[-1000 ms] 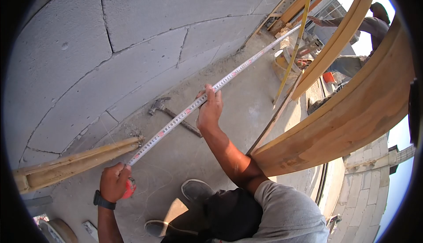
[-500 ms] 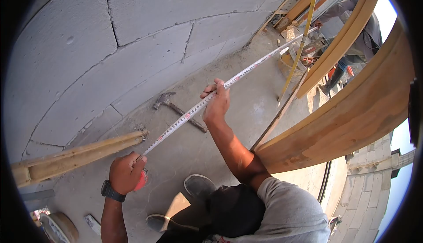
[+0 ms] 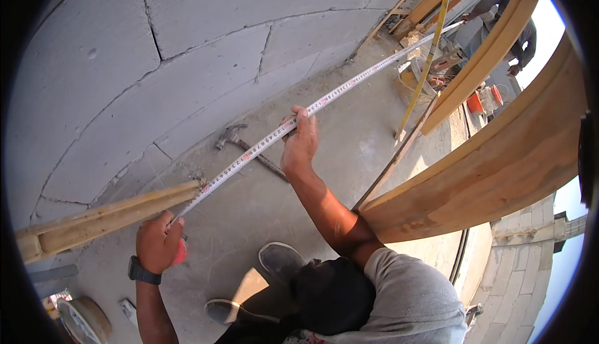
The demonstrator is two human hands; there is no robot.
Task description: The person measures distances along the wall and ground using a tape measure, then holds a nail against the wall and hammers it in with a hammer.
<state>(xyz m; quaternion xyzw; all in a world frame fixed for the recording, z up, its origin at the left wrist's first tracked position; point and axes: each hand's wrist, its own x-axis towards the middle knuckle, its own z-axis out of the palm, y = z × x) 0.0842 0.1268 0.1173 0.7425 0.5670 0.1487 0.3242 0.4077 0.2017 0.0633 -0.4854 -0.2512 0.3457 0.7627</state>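
Observation:
A white tape measure blade point(image 3: 244, 160) with black and red marks runs taut on a diagonal above the floor. At lower left, my left hand point(image 3: 158, 243), with a dark watch on the wrist, is closed around the red tape measure case point(image 3: 181, 250), mostly hidden behind the fingers. Further along, my right hand point(image 3: 301, 144) is closed on the blade, thumb on top and fingers behind. Below the blade, a claw hammer point(image 3: 232, 137) lies on the floor, its handle partly covered. The blade's far end reaches another person point(image 3: 521, 32) at upper right.
A grey block wall point(image 3: 206, 88) runs along the left. A wooden beam point(image 3: 118, 219) juts in at left. Curved wooden frame pieces point(image 3: 474, 169) stand at right. A yellow strip point(image 3: 430, 69) slants near the far end. A bucket point(image 3: 84, 319) stands at lower left.
My left hand with the case has moved left, and my right hand has shifted slightly left with it. The other person has changed posture, and the blade's far end has moved up and right.

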